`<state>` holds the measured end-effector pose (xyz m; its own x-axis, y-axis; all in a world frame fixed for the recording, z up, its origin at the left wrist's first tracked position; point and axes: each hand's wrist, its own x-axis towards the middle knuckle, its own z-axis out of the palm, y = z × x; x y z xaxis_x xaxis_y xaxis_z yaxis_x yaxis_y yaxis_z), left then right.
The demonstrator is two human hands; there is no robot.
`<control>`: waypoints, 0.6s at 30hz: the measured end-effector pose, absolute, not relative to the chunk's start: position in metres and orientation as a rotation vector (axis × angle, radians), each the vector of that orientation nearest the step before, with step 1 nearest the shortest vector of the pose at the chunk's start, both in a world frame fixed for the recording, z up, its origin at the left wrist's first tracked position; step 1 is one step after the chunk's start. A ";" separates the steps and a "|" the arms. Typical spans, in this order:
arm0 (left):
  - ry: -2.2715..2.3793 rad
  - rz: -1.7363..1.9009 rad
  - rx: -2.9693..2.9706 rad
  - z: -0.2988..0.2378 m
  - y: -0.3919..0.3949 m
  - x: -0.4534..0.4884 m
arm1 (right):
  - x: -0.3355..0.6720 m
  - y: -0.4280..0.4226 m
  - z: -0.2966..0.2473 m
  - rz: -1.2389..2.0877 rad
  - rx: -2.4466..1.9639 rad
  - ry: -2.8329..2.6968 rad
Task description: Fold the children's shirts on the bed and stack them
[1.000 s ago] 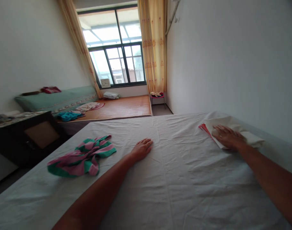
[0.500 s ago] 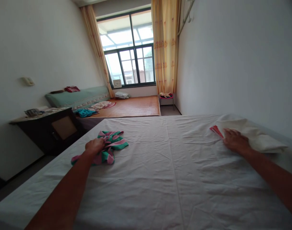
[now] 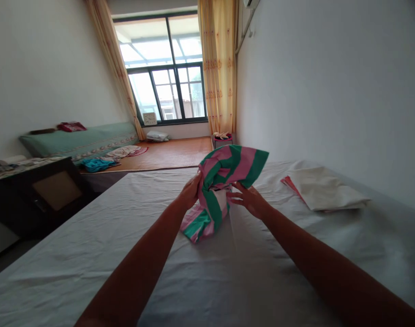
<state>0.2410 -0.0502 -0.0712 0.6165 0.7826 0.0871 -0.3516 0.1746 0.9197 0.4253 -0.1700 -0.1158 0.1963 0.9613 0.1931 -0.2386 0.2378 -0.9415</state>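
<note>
Wrinkled white sheeting (image 3: 125, 254) spreads beneath a twisted striped cloth (image 3: 212, 204), its soft folds raised. At its left edge, the left hand (image 3: 190, 190) grips it with closed fingers; at its right, the right hand (image 3: 251, 200) splays its fingers open. Right of the striped cloth lies a flat, folded cream cloth (image 3: 325, 188); beyond the striped cloth, a smooth brown mat (image 3: 173, 152).

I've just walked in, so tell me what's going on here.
A person's two hands are at a pink-and-green striped cloth, partly raised over a white sheet. The left hand holds its left side; the right hand is at the other side, fingers spread, its grip unclear. A folded cream cloth lies to the right.
</note>
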 end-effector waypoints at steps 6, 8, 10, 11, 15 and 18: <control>0.675 0.861 1.050 -0.126 -0.018 0.220 | 0.472 -0.170 -0.138 0.995 -0.970 -0.763; 0.696 0.819 1.054 -0.130 -0.009 0.210 | 0.480 -0.173 -0.144 1.006 -1.110 -0.837; 0.630 0.748 1.157 -0.128 -0.006 0.203 | 0.478 -0.176 -0.149 0.988 -1.281 -1.006; 0.596 0.694 1.239 -0.127 -0.007 0.200 | 0.474 -0.177 -0.151 0.961 -1.350 -1.111; 0.564 0.449 1.579 -0.122 -0.018 0.195 | 0.459 -0.176 -0.153 0.730 -1.458 -1.533; 0.605 0.422 1.667 -0.126 -0.022 0.195 | 0.477 -0.174 -0.149 0.489 -1.440 -1.405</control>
